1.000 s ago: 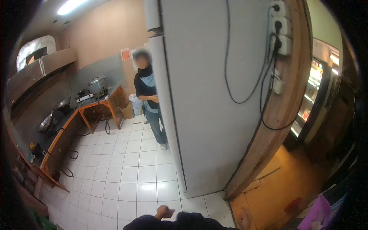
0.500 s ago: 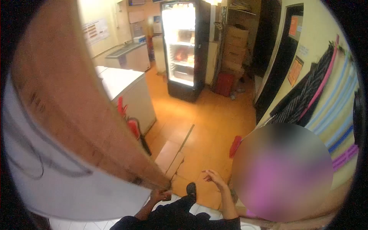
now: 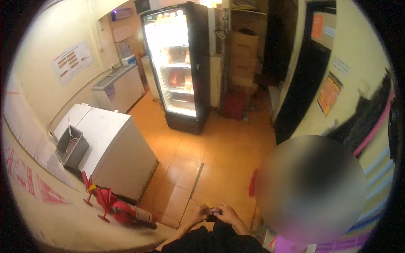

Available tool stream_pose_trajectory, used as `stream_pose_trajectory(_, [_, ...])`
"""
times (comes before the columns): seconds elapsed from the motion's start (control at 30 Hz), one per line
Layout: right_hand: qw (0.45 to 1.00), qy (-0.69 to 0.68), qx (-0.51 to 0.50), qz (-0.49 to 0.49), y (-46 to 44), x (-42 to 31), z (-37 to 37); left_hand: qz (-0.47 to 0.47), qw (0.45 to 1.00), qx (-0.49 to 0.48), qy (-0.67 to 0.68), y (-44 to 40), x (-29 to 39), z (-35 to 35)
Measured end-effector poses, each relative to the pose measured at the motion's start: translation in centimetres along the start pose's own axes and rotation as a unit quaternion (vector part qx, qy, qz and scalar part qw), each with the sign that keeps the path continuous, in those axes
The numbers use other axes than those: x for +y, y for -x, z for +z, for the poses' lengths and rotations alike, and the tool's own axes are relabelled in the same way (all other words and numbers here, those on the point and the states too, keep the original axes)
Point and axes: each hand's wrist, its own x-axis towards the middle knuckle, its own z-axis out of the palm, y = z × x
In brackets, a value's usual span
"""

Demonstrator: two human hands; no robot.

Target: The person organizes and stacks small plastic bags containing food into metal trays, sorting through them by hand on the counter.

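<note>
Both hands are close together low in the view, in front of the dark clothing. My left hand [image 3: 201, 214] has its fingers bent inward, touching or nearly touching the other hand. My right hand [image 3: 228, 214] is curled beside it, its fingertips meeting the left ones. Something small and dark shows between them, too small to name. Below the hands lies the orange tiled floor [image 3: 219, 179].
A white chest freezer [image 3: 126, 145] carries a grey bin [image 3: 72, 147] at left. Red fire extinguishers [image 3: 126, 213] stand at lower left. A lit display fridge [image 3: 200, 71] is ahead. A blurred person [image 3: 310, 189] is close on the right.
The view has swung from the tiled kitchen, past the wooden post, into the orange-floored room. My hands, apart half a second ago, have come together.
</note>
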Motion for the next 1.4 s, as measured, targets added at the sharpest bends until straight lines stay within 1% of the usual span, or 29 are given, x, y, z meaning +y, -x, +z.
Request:
stream_pose_trajectory(0.03, [0.999,0.030,-0.035,-0.012,-2.1,-0.6,-0.9,0.093,0.994,0.053,0.037,-2.1,-3.8,1.5])
stream_pose_trajectory(0.07, [0.995,0.060,-0.073,-0.025,-4.3,-1.1,-1.6,0.084,0.996,0.028,0.007,-2.9,0.3,-1.6])
stream_pose_trajectory(0.13, [0.988,0.093,-0.100,-0.067,-9.2,-1.2,-2.9,0.043,0.998,-0.015,-0.048,-6.9,-2.3,-2.0])
stream_pose_trajectory(0.17, [0.981,0.121,-0.117,-0.098,-11.7,-1.2,-3.5,0.022,0.999,0.018,-0.040,-8.3,-2.2,-2.7])
stream_pose_trajectory(0.23, [0.955,0.162,-0.180,-0.174,-16.8,-2.4,-4.5,0.077,0.991,0.094,0.046,-10.9,-0.8,-5.3])
stream_pose_trajectory(0.27, [0.954,0.166,-0.181,-0.169,-18.9,-3.2,-5.0,0.051,0.986,0.152,0.052,-12.6,-0.8,-6.2])
stream_pose_trajectory(0.33, [0.940,0.172,-0.218,-0.198,-23.7,-3.2,-4.6,0.042,0.995,0.083,0.032,-15.5,-2.0,-8.1])
stream_pose_trajectory(0.37, [0.931,0.183,-0.235,-0.210,-26.4,-2.2,-4.5,-0.009,0.997,0.074,0.031,-17.1,-3.5,-8.8])
stream_pose_trajectory(0.4, [0.926,0.195,-0.242,-0.213,-29.0,-1.7,-4.6,-0.023,0.995,0.094,0.035,-18.8,-4.5,-9.8])
stream_pose_trajectory(0.47, [0.917,0.176,-0.258,-0.249,-33.5,-3.6,-5.2,-0.036,0.994,0.094,-0.053,-21.6,-5.3,-12.3])
stream_pose_trajectory(0.5, [0.911,0.157,-0.263,-0.278,-35.8,-4.7,-5.1,-0.034,0.983,0.160,-0.079,-22.1,-5.2,-13.4])
stream_pose_trajectory(0.53, [0.903,0.158,-0.278,-0.286,-38.0,-5.3,-4.9,-0.048,0.981,0.172,-0.074,-22.6,-5.7,-14.1])
stream_pose_trajectory(0.6, [0.860,0.118,-0.311,-0.387,-43.4,-6.8,-3.7,-0.037,0.953,0.300,-0.014,-23.8,-7.4,-16.2])
stream_pose_trajectory(0.63, [0.850,0.119,-0.320,-0.400,-45.8,-8.1,-2.8,-0.045,0.947,0.317,-0.016,-24.1,-8.0,-17.6])
stream_pose_trajectory(0.7, [0.826,0.093,-0.370,-0.415,-49.6,-10.9,-1.1,-0.099,0.901,0.410,0.106,-24.1,-9.3,-20.0])
stream_pose_trajectory(0.77, [0.788,0.057,-0.409,-0.458,-54.2,-12.0,2.1,-0.072,0.875,0.468,0.096,-24.7,-12.5,-21.9])
stream_pose_trajectory(0.83, [0.776,0.085,-0.429,-0.454,-58.3,-12.8,5.4,-0.045,0.850,0.517,0.087,-25.5,-15.4,-24.6])
stream_pose_trajectory(0.9, [0.785,0.100,-0.454,-0.410,-61.6,-14.6,8.1,-0.107,0.860,0.496,0.050,-26.7,-17.4,-28.7])
stream_pose_trajectory(1.0, [0.785,0.130,-0.477,-0.374,-67.9,-16.9,10.5,-0.081,0.869,0.485,0.062,-30.6,-22.7,-33.9])
stream_pose_trajectory(1.03, [0.801,0.097,-0.453,-0.378,-70.0,-16.8,11.2,-0.081,0.887,0.450,0.060,-31.6,-21.9,-37.3])
stream_pose_trajectory(1.07, [0.820,0.089,-0.464,-0.323,-71.7,-19.9,10.2,-0.067,0.891,0.443,0.073,-33.2,-22.3,-39.9])
stream_pose_trajectory(1.1, [0.826,0.093,-0.433,-0.347,-74.4,-19.6,11.0,-0.052,0.894,0.436,0.085,-35.0,-23.1,-42.2])
stream_pose_trajectory(1.13, [0.849,0.047,-0.433,-0.300,-76.8,-19.4,11.3,-0.019,0.899,0.427,0.093,-37.2,-24.5,-44.3])
stream_pose_trajectory(1.17, [0.855,0.032,-0.411,-0.316,-79.2,-20.6,10.9,0.017,0.905,0.413,0.102,-39.4,-25.9,-46.3])
stream_pose_trajectory(1.2, [0.867,0.061,-0.389,-0.306,-80.8,-23.5,9.8,-0.007,0.910,0.402,0.103,-41.3,-26.1,-48.4])
stream_pose_trajectory(1.27, [0.877,0.086,-0.338,-0.330,-85.6,-24.5,9.2,-0.025,0.920,0.374,0.115,-44.7,-25.6,-52.9])
stream_pose_trajectory(1.33, [0.912,0.104,-0.306,-0.254,-89.6,-26.9,8.3,-0.016,0.921,0.379,0.083,-48.4,-25.7,-57.3])
stream_pose_trajectory(1.37, [0.925,0.060,-0.281,-0.248,-92.1,-26.6,8.7,-0.021,0.919,0.378,0.107,-50.3,-26.1,-58.9])
stream_pose_trajectory(1.4, [0.922,0.072,-0.290,-0.246,-94.5,-26.7,8.7,-0.023,0.915,0.386,0.120,-52.2,-26.8,-60.5])
